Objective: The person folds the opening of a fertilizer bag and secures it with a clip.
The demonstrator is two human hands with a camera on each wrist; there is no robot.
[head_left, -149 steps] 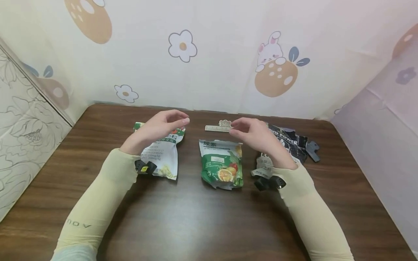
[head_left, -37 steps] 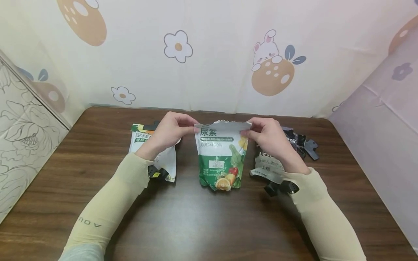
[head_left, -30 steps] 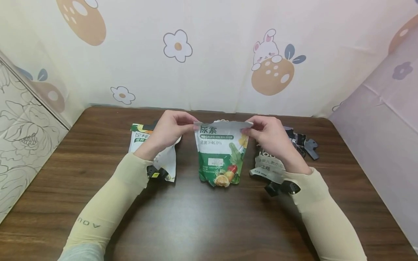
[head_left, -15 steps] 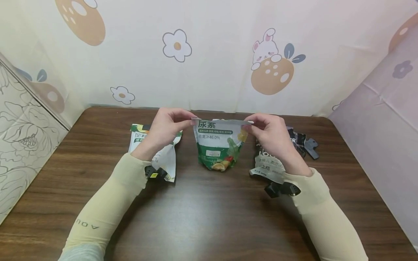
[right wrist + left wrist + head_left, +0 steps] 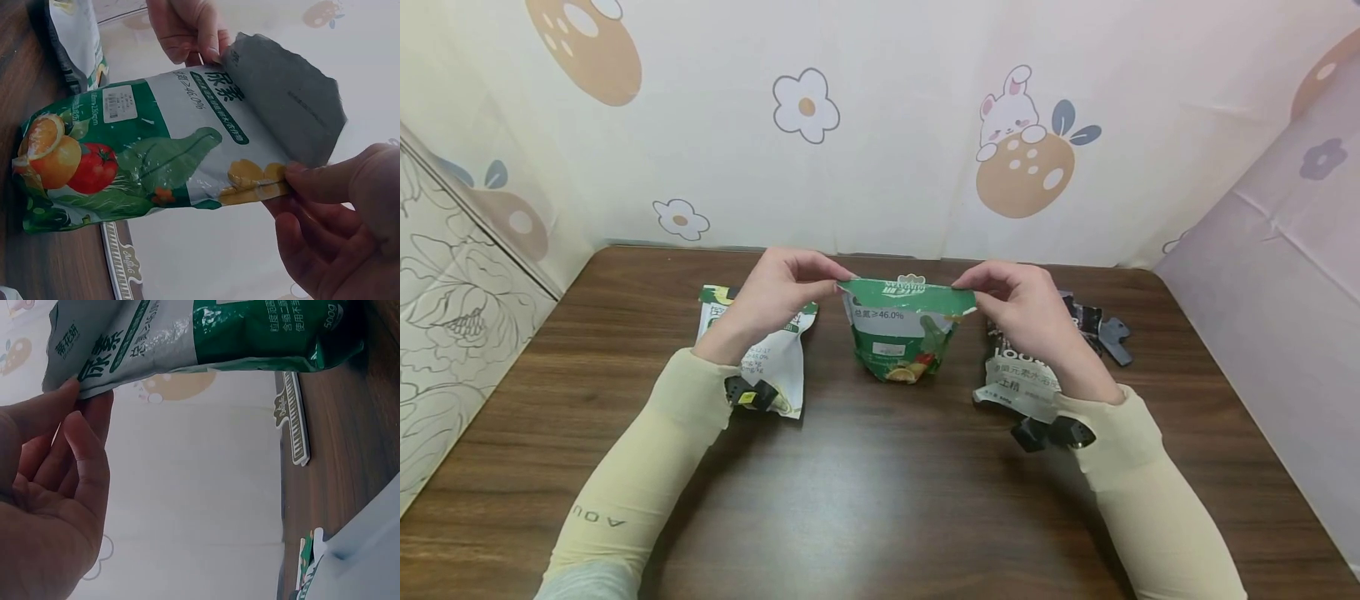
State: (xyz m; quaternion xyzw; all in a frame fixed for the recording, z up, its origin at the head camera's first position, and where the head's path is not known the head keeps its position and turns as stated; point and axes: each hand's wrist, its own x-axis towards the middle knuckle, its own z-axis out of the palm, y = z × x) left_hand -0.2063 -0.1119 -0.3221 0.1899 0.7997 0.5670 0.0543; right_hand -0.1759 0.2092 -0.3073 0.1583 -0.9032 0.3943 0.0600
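In the head view, a green-and-white fertilizer bag [image 5: 889, 342] with printed fruit stands at the middle of the table. Its top is folded over toward me, so a green band [image 5: 880, 293] lies across the front. My left hand [image 5: 775, 296] pinches the left end of the fold between thumb and fingers. The right end is pinched likewise by my right hand [image 5: 1018, 304]. The right wrist view shows the grey flap [image 5: 281, 94] of the bag's top bent at the fold. Behind the bag, a pale ridged strip with a scalloped plate [image 5: 294, 419] lies partly hidden.
Under my left wrist lies a white-and-green bag [image 5: 778, 367]. A black-and-grey bag [image 5: 1017, 379] is partly covered by my right hand, with a dark grey clip [image 5: 1116, 337] at its far end. A patterned cloth [image 5: 895, 167] hangs behind the wooden table [image 5: 850, 517].
The middle bag lay flat with both hands off it 5 seconds ago. Both hands took its top corners and raised it; the top edge has since folded forward, exposing the green band.
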